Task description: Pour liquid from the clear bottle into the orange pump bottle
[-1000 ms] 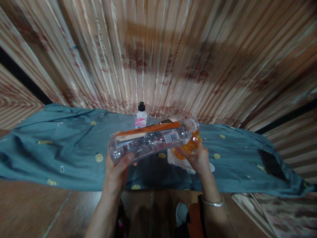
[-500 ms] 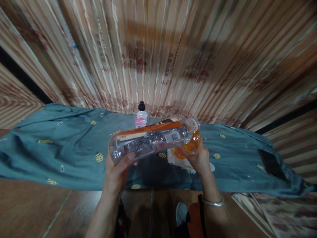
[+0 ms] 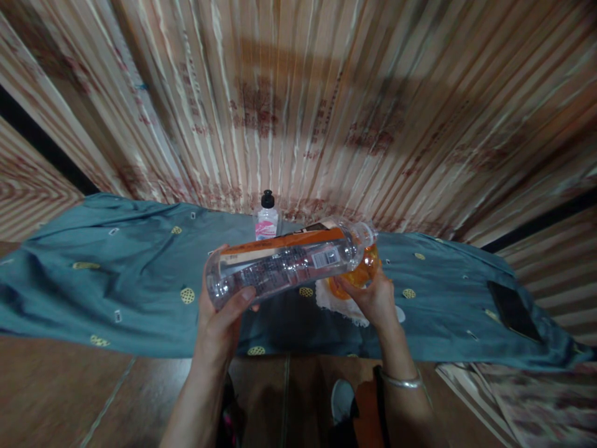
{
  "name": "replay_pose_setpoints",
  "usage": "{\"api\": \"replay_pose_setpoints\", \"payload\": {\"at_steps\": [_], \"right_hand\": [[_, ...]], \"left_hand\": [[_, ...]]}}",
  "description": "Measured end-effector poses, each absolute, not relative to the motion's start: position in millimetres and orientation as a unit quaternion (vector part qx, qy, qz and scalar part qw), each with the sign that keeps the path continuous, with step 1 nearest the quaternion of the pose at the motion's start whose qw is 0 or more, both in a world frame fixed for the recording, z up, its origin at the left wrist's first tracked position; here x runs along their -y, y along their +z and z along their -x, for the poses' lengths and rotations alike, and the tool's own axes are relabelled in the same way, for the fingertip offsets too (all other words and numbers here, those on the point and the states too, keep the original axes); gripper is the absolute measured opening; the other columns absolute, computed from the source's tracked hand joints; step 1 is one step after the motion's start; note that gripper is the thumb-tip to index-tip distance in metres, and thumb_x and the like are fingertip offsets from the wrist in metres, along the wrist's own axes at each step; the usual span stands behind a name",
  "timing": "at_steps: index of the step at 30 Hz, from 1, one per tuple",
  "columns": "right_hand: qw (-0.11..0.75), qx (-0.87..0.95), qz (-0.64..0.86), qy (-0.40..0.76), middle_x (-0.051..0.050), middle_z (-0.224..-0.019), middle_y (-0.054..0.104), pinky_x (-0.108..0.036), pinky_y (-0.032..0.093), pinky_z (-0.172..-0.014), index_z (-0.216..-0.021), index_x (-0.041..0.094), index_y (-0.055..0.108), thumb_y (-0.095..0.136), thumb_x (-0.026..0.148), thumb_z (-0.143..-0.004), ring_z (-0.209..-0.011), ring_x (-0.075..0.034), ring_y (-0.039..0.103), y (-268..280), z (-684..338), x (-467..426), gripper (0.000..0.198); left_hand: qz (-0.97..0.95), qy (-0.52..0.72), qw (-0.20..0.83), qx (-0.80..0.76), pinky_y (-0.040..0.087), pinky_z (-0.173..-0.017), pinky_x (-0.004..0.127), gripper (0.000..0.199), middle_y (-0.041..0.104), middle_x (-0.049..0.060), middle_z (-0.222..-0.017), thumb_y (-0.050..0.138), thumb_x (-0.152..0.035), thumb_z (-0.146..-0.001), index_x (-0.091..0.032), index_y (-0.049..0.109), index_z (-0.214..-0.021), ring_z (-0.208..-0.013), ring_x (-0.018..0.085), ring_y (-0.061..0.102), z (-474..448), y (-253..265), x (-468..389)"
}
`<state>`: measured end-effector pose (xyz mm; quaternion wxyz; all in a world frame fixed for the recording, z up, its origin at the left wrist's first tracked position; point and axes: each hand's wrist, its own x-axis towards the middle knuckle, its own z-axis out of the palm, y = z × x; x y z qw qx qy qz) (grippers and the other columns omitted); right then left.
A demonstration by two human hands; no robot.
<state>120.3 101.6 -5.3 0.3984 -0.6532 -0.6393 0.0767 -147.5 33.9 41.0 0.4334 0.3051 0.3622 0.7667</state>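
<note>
Here, extended the left forearm (image 3: 196,392) forward over the near edge of the cloth-covered worktop (image 3: 144,274), at an inward angle. Extended the right forearm (image 3: 396,351) over the same edge, also angled inward, with a silver bracelet (image 3: 401,381) around it.

Curled the left hand (image 3: 221,311) around the base end of a large clear bottle (image 3: 280,267), with the thumb laid along the near wall and the other fingers mostly hidden behind. Wrapped the right hand (image 3: 375,295) part-closed around a smaller orange bottle (image 3: 364,270), with the thumb against its near side and the remaining fingertips largely out of sight.

Held the clear bottle above the middle of the worktop, lengthwise and on a slant, with the neck toward the right end. Overlapped the top of the orange bottle, in view, with that neck; could not tell contact between the two. Could not tell the contents of the clear bottle, nor orange liquid from orange wall in the other.

Positioned the orange bottle over a white cloth (image 3: 338,306), right of centre. Stood a black-capped bottle (image 3: 267,227) with a pink label near the far edge. Placed a dark, flat phone-like object (image 3: 513,310) near the right end.
</note>
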Motion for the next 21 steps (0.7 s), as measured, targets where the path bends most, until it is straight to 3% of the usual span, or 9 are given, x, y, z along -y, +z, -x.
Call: {"api": "replay_pose_setpoints", "payload": {"at_steps": [13,21], "right_hand": [[0.389,0.628,0.668,0.089,-0.017,-0.104,0.080,-0.045,0.061,-0.077,-0.125,0.014,0.066,0.075,0.067,-0.068,-0.090,-0.036,0.077,-1.8,-118.7,-101.2,0.079],[0.387,0.636,0.663,0.082,-0.016,-0.104,0.080,-0.046,0.061,-0.076,-0.126,0.015,0.066,0.072,0.071,-0.071,-0.088,-0.036,0.078,-3.0,-119.5,-101.3,0.079]], "left_hand": [[-0.305,0.755,0.444,-0.373,0.052,-0.043,0.024,0.067,0.071,0.001,-0.100,0.093,-0.027,-0.059,-0.027,0.068,-0.121,-0.065,0.015,0.061,147.9,47.8,-32.3],[-0.304,0.760,0.438,-0.370,0.051,-0.043,0.023,0.068,0.071,0.001,-0.099,0.092,-0.026,-0.060,-0.027,0.068,-0.124,-0.063,0.014,0.060,147.5,43.9,-33.1]]}}
